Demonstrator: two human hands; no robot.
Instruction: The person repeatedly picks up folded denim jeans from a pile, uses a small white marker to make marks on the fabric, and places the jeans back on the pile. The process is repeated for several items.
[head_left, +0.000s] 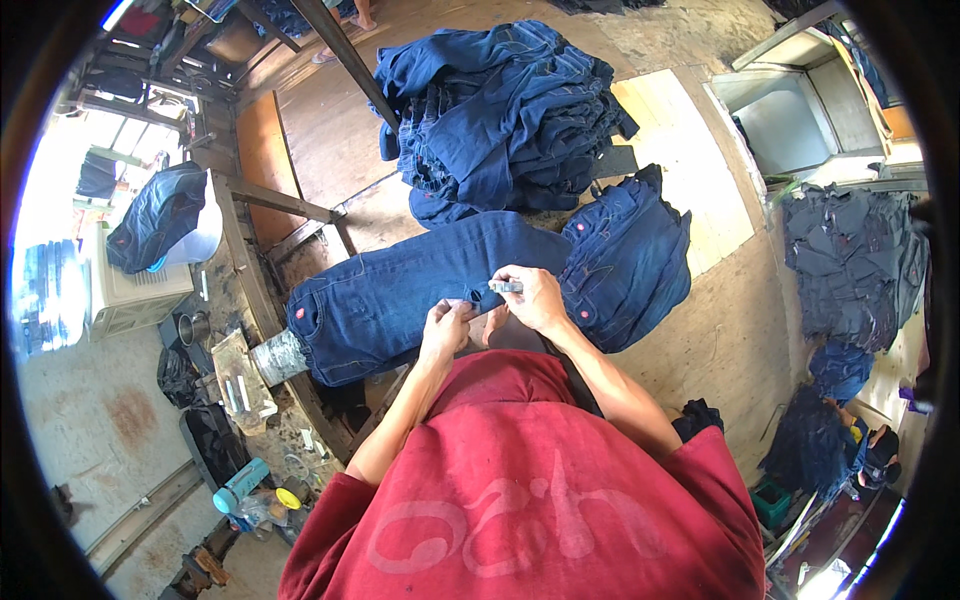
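Note:
A pair of dark blue jeans (390,285) is pulled over a pale, worn cylinder (280,360) whose end sticks out at the left. My left hand (446,328) pinches the denim at the jeans' near edge, beside a small dark spot or hole. Just to its right, my right hand (537,300) grips a short, pale grey stick-like tool (506,287), its tip pointing left over the cloth. The tool's exact kind is too small to tell. More of the denim (630,265) hangs bunched on the right, with small red labels on it.
Beyond my hands a large heap of blue jeans (510,110) lies on the floor. A wooden bench (255,270) stands left, with white sticks on a board (240,385) and a blue bottle (241,486) nearby. Dark garments (845,265) are piled at the right; a wooden post (345,60) rises ahead.

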